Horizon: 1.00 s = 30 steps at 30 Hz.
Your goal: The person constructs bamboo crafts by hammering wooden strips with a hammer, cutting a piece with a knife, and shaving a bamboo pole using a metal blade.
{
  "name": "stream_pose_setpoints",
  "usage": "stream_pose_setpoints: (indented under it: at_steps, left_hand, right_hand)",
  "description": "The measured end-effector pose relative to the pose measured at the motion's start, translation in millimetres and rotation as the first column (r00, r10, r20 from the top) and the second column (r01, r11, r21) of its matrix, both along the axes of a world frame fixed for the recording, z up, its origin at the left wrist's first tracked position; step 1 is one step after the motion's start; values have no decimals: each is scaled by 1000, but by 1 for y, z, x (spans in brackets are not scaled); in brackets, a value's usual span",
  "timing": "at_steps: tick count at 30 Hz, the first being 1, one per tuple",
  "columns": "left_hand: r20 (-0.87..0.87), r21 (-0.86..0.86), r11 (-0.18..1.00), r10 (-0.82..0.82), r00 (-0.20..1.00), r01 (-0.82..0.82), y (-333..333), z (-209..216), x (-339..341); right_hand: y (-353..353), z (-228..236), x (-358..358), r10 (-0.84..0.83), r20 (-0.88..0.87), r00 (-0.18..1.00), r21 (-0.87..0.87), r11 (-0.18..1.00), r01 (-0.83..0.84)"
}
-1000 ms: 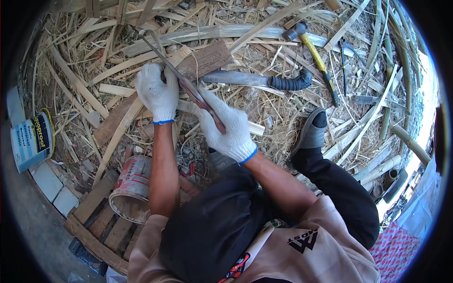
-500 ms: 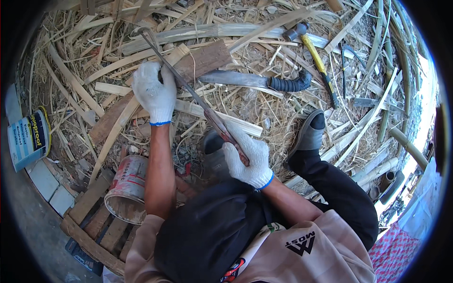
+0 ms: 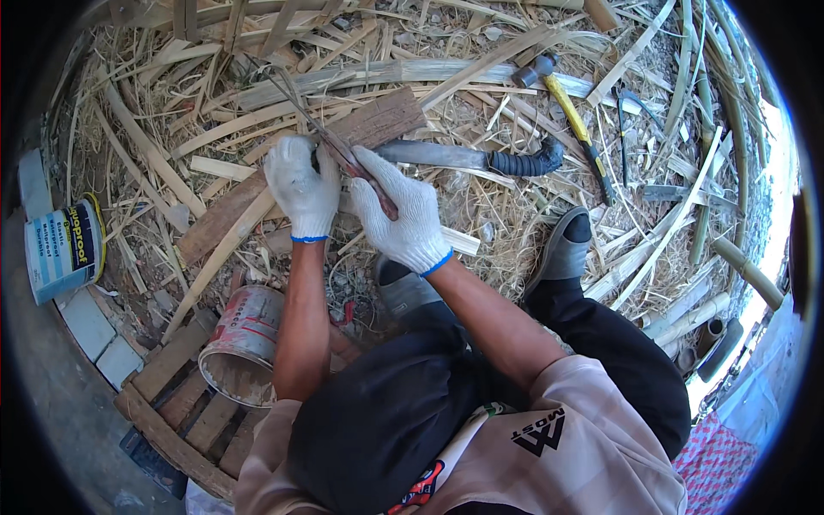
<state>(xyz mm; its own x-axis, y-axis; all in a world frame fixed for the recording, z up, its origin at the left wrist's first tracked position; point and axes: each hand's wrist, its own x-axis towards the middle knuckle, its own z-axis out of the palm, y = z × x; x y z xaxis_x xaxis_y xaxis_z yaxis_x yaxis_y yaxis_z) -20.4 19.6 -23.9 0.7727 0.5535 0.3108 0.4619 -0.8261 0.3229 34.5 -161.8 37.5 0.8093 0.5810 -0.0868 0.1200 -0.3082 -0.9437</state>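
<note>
My right hand (image 3: 400, 213), in a white knitted glove with a blue cuff, grips the worn reddish-brown handle of a long thin hook-tipped tool (image 3: 350, 161). Its narrow dark shaft slants up and left, past the fingers of my other hand. My left hand (image 3: 302, 187), gloved the same way, is closed beside the shaft, fingers curled; what is in them is hidden. Just beyond both hands lies a brown wooden board (image 3: 378, 118). A flat blade with a black wrapped, curved handle (image 3: 525, 161) lies right of the board.
A hammer (image 3: 577, 120) with a yellow and black handle lies at the right, near dark pliers-like tool (image 3: 624, 142). Bamboo strips (image 3: 360, 75) and shavings cover the ground. On the left are a stained bucket (image 3: 245, 335), a blue-white tub (image 3: 64, 249) and a slatted wooden pallet (image 3: 176, 438).
My right hand has moved up and left along with the tool, close to my left hand. My left hand has shifted slightly right and nearer to me.
</note>
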Motion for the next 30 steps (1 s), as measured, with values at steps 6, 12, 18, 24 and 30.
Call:
stream_pose_setpoints:
  at_steps: [6,12,18,24,30]
  left_hand:
    - [76,-22,1000,21,997,-19,3,8,-5]
    - [225,-114,960,274,935,-254,-18,38,-44]
    - [123,-912,186,975,187,-366,-5,42,-120]
    - [-184,-972,-137,950,-251,192,49,10,-166]
    - [-71,-964,36,920,-385,264,112,-16,-210]
  right_hand:
    - [-71,21,9,7,-81,997,5,1000,-7]
    - [-109,68,128,472,477,742,-235,882,-409]
    - [-137,40,191,736,509,446,-787,608,-105]
    - [-116,31,140,827,304,473,-790,496,-360]
    - [-82,14,140,832,145,536,-820,404,-405]
